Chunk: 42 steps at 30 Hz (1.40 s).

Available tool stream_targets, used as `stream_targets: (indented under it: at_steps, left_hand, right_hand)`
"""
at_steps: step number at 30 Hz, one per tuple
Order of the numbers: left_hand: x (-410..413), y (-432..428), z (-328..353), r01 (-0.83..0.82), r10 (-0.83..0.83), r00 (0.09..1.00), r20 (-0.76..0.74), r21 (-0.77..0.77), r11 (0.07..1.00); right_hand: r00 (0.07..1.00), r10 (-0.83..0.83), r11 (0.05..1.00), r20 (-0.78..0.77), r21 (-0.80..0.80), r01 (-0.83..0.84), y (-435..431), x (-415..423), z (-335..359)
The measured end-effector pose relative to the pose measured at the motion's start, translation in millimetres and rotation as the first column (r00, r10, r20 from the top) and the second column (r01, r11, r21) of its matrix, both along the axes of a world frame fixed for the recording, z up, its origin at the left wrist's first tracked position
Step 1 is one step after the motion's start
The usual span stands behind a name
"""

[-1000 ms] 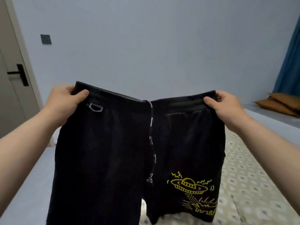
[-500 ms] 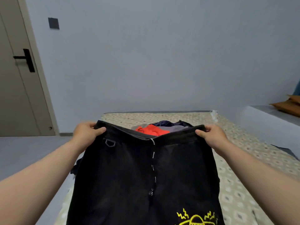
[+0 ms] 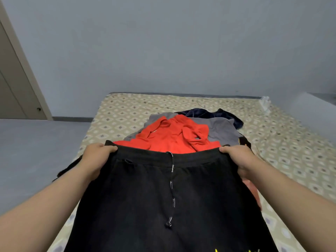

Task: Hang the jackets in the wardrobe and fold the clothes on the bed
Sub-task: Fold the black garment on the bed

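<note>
Black shorts [image 3: 163, 197], soft knit with an elastic waistband, front side up. Held spread out by the waistband over the near half of the bed [image 3: 127, 110], the legs running toward the camera and out of the bottom of the view. It cannot be told whether the lower part rests on the bed.

- Left hand [image 3: 96, 157]: grasps the left corner of the waistband, thumb on top, fingers tucked behind the cloth.
- Right hand [image 3: 238, 159]: grasps the right corner the same way, thumb on top.
- Drawstring [image 3: 171, 188]: black with small white lettering, hanging from the middle of the waistband down the front and ending in a knot.
- Yellow print [image 3: 236, 250]: only its top shows, at the bottom edge on the right leg.

Just beyond the waistband, in a loose heap on the bed:
- Red top [image 3: 169, 140], crumpled, uppermost.
- Grey garment [image 3: 220, 128], under and behind the red one.
- Dark blue garment [image 3: 209, 113], farthest back.
- Black cloth [image 3: 69, 170], at the bed's left edge beside the left forearm.
- Pink cloth [image 3: 252, 190], partly hidden under the right forearm.

Bed cover: beige with a repeating diamond pattern.

Surroundings: pale blue-grey wall [image 3: 163, 42]; grey floor [image 3: 36, 142] to the left; beige door [image 3: 12, 88] in the left corner.
</note>
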<state>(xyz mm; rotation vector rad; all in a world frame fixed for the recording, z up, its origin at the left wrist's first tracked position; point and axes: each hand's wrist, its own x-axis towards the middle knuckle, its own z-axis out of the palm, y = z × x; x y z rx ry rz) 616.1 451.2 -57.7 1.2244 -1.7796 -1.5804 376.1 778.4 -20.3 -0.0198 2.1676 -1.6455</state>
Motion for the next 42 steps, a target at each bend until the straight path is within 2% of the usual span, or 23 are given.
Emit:
stream_targets:
  at_steps: [1,2,3,6,9,11,13,17,21,25,27,29,30,31,35,38,40,42]
  left_hand:
    - [-1.6,8.3,2.5,-0.004,0.008,0.998,-0.057,0.070,0.998]
    - [-2.3,19.5,7.3,0.015,0.001,0.993,-0.117,0.133,0.991]
    - [-2.5,33.8,13.8,0.060,-0.027,0.983,-0.181,0.182,0.981]
    - [-1.4,82.6,29.7,0.277,-0.207,0.925,-0.318,0.196,0.941]
    - [2.8,127.8,37.1,0.394,-0.322,0.879,-0.351,0.155,0.906]
    - [5.6,148.8,37.5,0.452,-0.389,0.851,-0.354,0.116,0.884]
    - [10.1,158.0,38.6,0.469,-0.382,0.833,-0.400,0.143,0.872]
    - [21.4,151.1,44.2,0.490,-0.245,0.798,-0.551,0.355,0.796]
    - [27.8,147.0,36.1,0.573,-0.270,0.767,-0.583,0.431,0.697]
    - [35.1,151.1,34.6,0.655,-0.397,0.723,-0.565,0.380,0.653]
    - [32.4,157.6,40.6,0.588,-0.338,0.763,-0.551,0.374,0.717]
    - [32.3,159.6,49.2,0.391,-0.186,0.852,-0.490,0.357,0.848]
    - [34.9,159.0,55.3,0.330,-0.141,0.871,-0.470,0.348,0.878]
    - [38.5,157.7,60.1,0.343,-0.153,0.865,-0.478,0.341,0.875]
    - [64.8,162.0,99.4,0.663,-0.413,0.687,-0.598,0.282,0.694]
    - [86.9,164.9,135.0,0.722,-0.405,0.621,-0.672,0.290,0.628]
    - [103.0,163.1,162.5,0.689,-0.391,0.616,-0.684,0.227,0.688]
    - [120.8,162.1,195.2,0.615,-0.405,0.605,-0.685,0.080,0.784]
  right_hand:
    - [0.987,0.000,0.994,0.162,-0.104,0.017,-5.0,12.0,1.5]
    - [0.966,0.023,0.981,0.258,-0.192,0.028,-9.9,25.2,2.9]
    - [0.955,0.057,0.964,0.291,-0.266,0.024,-14.6,38.7,3.7]
    - [0.976,0.140,0.919,0.166,-0.390,-0.066,-28.8,84.2,8.7]
    - [0.976,0.211,0.900,0.046,-0.398,-0.176,-45.6,125.4,11.3]
    - [0.964,0.266,0.886,0.019,-0.399,-0.236,-53.9,146.7,9.0]
    - [0.960,0.278,0.887,-0.010,-0.381,-0.261,-56.2,161.1,6.8]
    - [0.956,0.266,0.900,-0.121,-0.323,-0.291,-48.0,170.2,9.5]
    - [0.944,0.265,0.920,-0.196,-0.240,-0.309,-40.3,172.0,10.7]
    - [0.967,0.201,0.917,-0.159,-0.317,-0.243,-29.3,172.4,17.2]
    - [0.968,0.188,0.887,-0.166,-0.395,-0.240,-22.6,176.3,26.7]
    - [0.958,0.206,0.838,-0.200,-0.470,-0.278,-15.7,181.1,44.0]
    - [0.950,0.226,0.811,-0.218,-0.498,-0.307,-11.5,183.2,56.2]
    - [0.937,0.257,0.782,-0.237,-0.519,-0.346,-7.2,185.8,70.0]
    - [0.869,0.388,0.641,-0.309,-0.587,-0.495,11.4,201.4,133.1]
    - [0.854,0.376,0.598,-0.359,-0.610,-0.520,25.0,217.0,175.0]
    - [0.854,0.321,0.628,-0.409,-0.584,-0.515,34.0,226.6,199.0]
    - [0.841,0.258,0.700,-0.475,-0.508,-0.502,42.5,234.5,220.3]
